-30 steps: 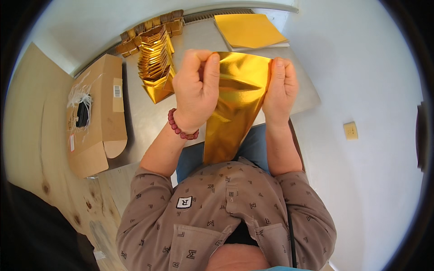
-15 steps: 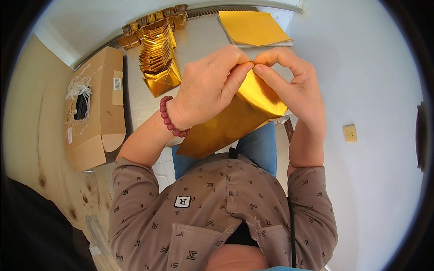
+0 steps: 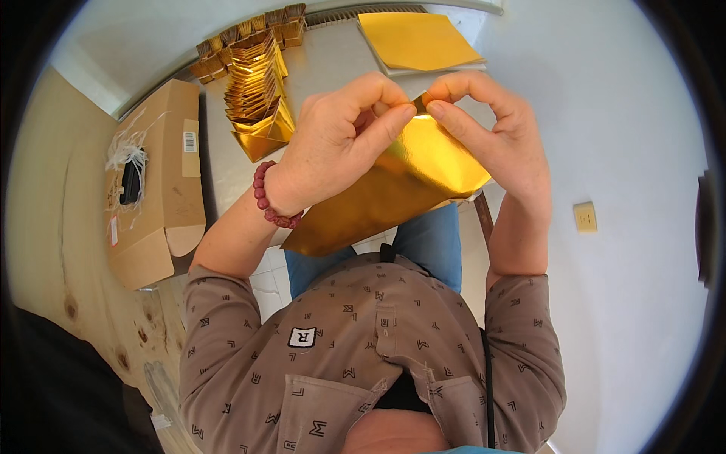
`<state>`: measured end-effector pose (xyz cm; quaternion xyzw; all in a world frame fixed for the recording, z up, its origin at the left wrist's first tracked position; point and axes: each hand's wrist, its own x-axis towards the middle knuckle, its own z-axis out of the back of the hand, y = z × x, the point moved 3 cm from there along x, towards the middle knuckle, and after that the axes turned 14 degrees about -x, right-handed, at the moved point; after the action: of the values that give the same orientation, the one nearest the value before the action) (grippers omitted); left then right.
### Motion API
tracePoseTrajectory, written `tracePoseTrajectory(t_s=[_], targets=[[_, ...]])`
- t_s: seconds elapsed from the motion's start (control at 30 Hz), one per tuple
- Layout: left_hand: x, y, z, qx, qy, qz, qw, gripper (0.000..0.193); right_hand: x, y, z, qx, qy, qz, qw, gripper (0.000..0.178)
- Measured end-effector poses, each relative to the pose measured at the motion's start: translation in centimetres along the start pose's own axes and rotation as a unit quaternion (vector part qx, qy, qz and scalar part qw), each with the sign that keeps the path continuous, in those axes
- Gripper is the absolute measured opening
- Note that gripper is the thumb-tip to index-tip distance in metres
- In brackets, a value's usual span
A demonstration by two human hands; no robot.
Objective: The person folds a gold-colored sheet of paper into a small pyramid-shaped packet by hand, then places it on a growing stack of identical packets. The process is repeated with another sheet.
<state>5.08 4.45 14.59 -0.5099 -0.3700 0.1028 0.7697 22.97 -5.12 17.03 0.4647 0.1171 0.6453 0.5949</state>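
Note:
A sheet of shiny gold foil paper (image 3: 386, 189) hangs between my hands above my lap, its near corner pointing down to the left. My left hand (image 3: 340, 140) pinches its far edge between thumb and forefinger. Close beside it, my right hand (image 3: 491, 125) pinches the same edge, and a small folded bit of the gold paper shows between the two sets of fingertips. The rest of that far edge is hidden behind my hands. A row of folded gold paper pieces (image 3: 259, 98), nested one into another, lies on the table left of my left hand.
Bundles of folded gold paper (image 3: 246, 38) line the back of the grey table (image 3: 325, 57). A stack of flat gold sheets (image 3: 420, 41) lies at the far right. An open cardboard box (image 3: 178, 174) with white shreds and a black object stands left. A white wall (image 3: 628, 151) rises on the right.
My fingertips have moved slightly apart along the far edge, so a small fold now shows between them. The sheet is spread a little wider, its near corner shifted left.

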Motion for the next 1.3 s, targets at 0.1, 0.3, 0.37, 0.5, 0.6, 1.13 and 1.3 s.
tracePoseTrajectory(t_s=[0.1, 0.3, 0.37, 0.5, 0.6, 1.13, 1.3], targets=[[0.1, 0.0, -0.2, 0.000, 0.006, -0.001, 1.000, 0.009, 0.0, 0.2, 0.3, -0.007, 0.012, -0.012, 1.000, 0.008], [0.1, 0.0, -0.3, 0.004, 0.019, -0.003, 1.000, 0.010, 0.0, 0.5, 0.1, 0.005, 0.020, -0.018, 1.000, 0.007], [0.0, 0.0, -0.4, -0.011, 0.020, -0.004, 1.000, 0.011, 0.0, 0.5, 0.2, 0.005, 0.022, -0.017, 1.000, 0.008], [0.0, 0.1, -0.5, -0.003, 0.012, -0.020, 1.000, 0.012, 0.0, 0.3, 0.2, 0.002, 0.025, -0.012, 1.000, 0.008], [0.1, 0.2, -0.6, -0.011, -0.008, -0.042, 0.999, 0.013, 0.1, 0.4, 0.1, 0.010, 0.027, -0.008, 1.000, 0.009], [-0.6, 1.7, 1.1, -0.124, 0.049, 0.099, 0.986, 0.011, 0.4, -3.4, 1.0, 0.029, -0.075, -0.041, 0.996, 0.009], [-1.4, 2.6, 3.1, -0.063, 0.045, 0.110, 0.991, 0.013, 0.4, -5.0, 2.1, 0.066, -0.118, -0.030, 0.990, 0.010]])
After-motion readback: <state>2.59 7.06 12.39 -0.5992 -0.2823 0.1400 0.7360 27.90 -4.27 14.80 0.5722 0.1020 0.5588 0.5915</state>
